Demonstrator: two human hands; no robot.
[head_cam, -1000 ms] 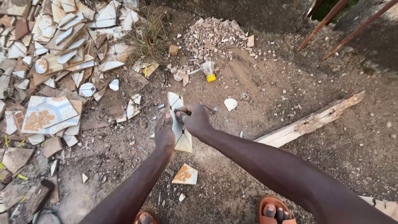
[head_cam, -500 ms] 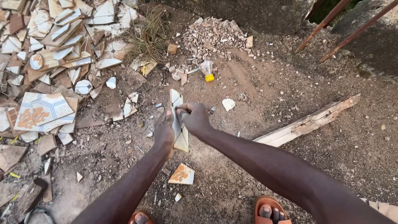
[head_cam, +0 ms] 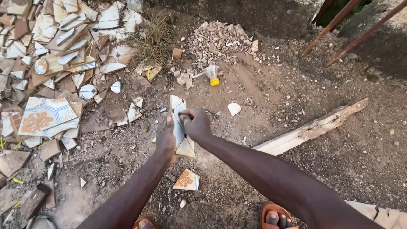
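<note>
While two orange sandalled feet [head_cam: 275,216] stand at the bottom edge on the bare brown dirt ground [head_cam: 339,169], both forearms reach forward over it to one piece. Just ahead of the feet lies a small square tile fragment with an orange pattern [head_cam: 186,180], flat on the soil and apart from the hands. Beyond it, the left hand [head_cam: 165,138] is closed around the left edge of a long white ceramic tile shard with thin dark lines [head_cam: 179,127], thumb on top and fingers wrapped beneath, so the shard is held tilted above the ground. The right hand [head_cam: 196,124] is curled into a fist against the shard's upper face, gripping something small and dark that I cannot make out. To the right, a pale weathered wooden plank [head_cam: 311,129] lies slantwise on the dirt, well apart from the hands. To the left sits a large square tile with blue and orange patterning [head_cam: 46,116], at the edge of a wide heap of broken white and brown tile pieces [head_cam: 59,46]. Farther on, a small white shard [head_cam: 233,109] rests alone, then a crumpled clear plastic bottle with a yellow cap [head_cam: 212,74]. Beyond that rises a mound of small grey rubble chips [head_cam: 218,40], with a tuft of dry grass [head_cam: 152,38] beside it and two rusty metal rods [head_cam: 339,32] leaning at the far right.
</note>
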